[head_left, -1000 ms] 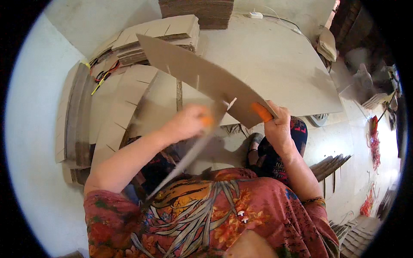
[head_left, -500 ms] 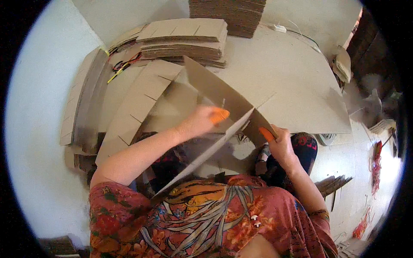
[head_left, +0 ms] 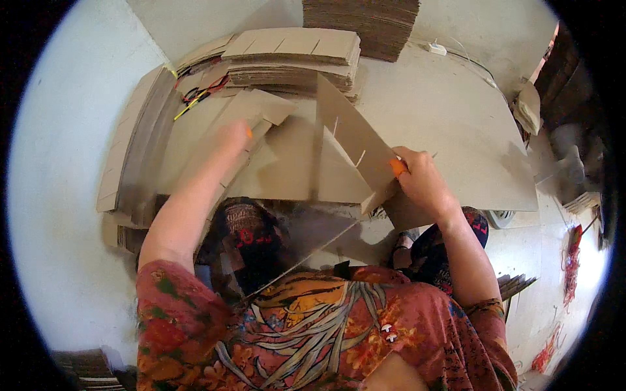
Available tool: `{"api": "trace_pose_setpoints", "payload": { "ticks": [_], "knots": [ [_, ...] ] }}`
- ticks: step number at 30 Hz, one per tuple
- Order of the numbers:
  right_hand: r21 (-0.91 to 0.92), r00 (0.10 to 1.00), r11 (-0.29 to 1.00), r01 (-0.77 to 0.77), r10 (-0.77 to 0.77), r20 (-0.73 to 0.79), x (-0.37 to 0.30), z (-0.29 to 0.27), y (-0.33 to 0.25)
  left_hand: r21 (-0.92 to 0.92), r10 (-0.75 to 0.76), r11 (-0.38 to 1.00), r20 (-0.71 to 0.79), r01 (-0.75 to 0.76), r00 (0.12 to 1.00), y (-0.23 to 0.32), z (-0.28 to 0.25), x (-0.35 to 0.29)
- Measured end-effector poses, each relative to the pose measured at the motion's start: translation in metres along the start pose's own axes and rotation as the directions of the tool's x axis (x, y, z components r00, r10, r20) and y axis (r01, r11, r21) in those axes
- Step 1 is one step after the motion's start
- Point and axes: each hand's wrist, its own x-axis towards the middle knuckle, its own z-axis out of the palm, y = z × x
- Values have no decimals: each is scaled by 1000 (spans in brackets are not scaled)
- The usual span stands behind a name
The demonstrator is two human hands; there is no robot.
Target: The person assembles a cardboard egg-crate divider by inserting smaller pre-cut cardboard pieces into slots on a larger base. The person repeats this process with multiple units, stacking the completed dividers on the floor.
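My right hand (head_left: 424, 179), with an orange finger cover, is closed on a slotted cardboard divider (head_left: 355, 133) that stands on edge, tilted, above the table. A second cardboard strip (head_left: 339, 159) crosses it, meeting it near its lower end. A thin edge of cardboard runs from there down toward my shirt. To the left, my left hand (head_left: 231, 140) is over a long slotted cardboard strip (head_left: 264, 104) lying on the table. Motion smears this hand and its fingers are mostly hidden; an orange finger cover shows at its edge.
Stacks of slotted cardboard strips (head_left: 293, 45) stand at the back, with a darker stack (head_left: 362, 26) behind. Another stack (head_left: 130, 143) leans by the left wall. Scissors (head_left: 192, 101) lie between them. My knees are under the near edge of the table (head_left: 469, 143). A white power socket (head_left: 437, 49) lies behind.
My left hand has left the crossed cardboard pieces and moved left to the slotted strip. My right hand still holds the divider, which is now more upright.
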Motion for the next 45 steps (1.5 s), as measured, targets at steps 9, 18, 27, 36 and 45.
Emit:
{"api": "trace_pose_setpoints", "payload": {
  "ticks": [9,18,27,36,45],
  "knots": [
    [10,908,959,282,-263,-326,-36,-5,-16,-561,234,827,267,-47,935,74,-66,-22],
    [-19,997,998,61,-62,-56,-40,-4,2,-865,650,502,377,0,660,153,-79,-87],
    [-140,996,989,43,-53,-73,-36,-7,16,110,77,991,-26,-73,997,37,22,-26],
    [-92,995,991,94,-96,-24,-42,-5,16,12,22,1000,-135,-21,991,-80,33,-2],
    [-39,932,945,325,-327,-155,-54,-13,10,-480,49,874,236,73,970,15,-49,2]
  ]
}}
